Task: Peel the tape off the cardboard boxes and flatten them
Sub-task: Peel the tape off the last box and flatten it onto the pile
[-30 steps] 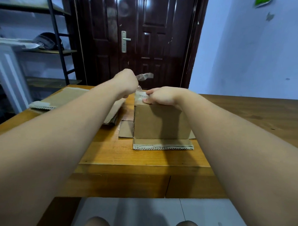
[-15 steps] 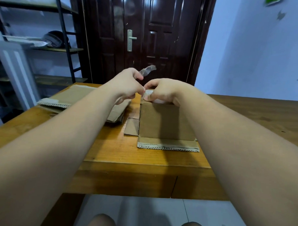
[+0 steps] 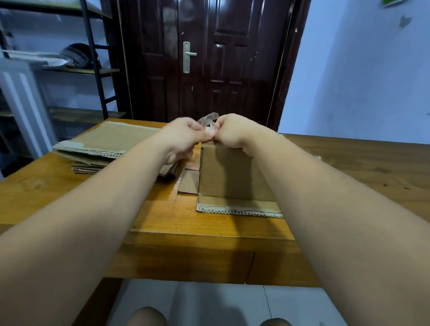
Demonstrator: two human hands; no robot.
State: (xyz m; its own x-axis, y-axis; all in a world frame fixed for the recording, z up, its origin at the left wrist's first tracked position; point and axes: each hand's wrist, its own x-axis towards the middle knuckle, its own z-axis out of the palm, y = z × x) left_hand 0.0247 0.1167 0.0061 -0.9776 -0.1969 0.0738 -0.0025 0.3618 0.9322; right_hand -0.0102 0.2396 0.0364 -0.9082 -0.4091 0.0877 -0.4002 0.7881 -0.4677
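The left hand [image 3: 183,136] and the right hand [image 3: 233,131] both pinched crumpled clear tape [image 3: 209,118] just above the cardboard box [image 3: 233,174]. The box stood on the wooden table [image 3: 158,217], beside a stack of flattened cardboard [image 3: 105,144].

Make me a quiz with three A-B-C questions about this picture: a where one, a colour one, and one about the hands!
1. Where is the pile of flattened cardboard? A. Left of the standing box. B. Right of it. C. On top of it.
2. What colour is the door? A. White. B. Dark brown. C. Green.
3. What are the left hand and right hand doing? A. Lying flat. B. Waving open. C. Pinching the clear tape.
Answers: 1 A, the pile lies to the box's left on the table; 2 B, its panels are glossy dark brown; 3 C, both hands' fingers curl onto the crumpled strip above the box.
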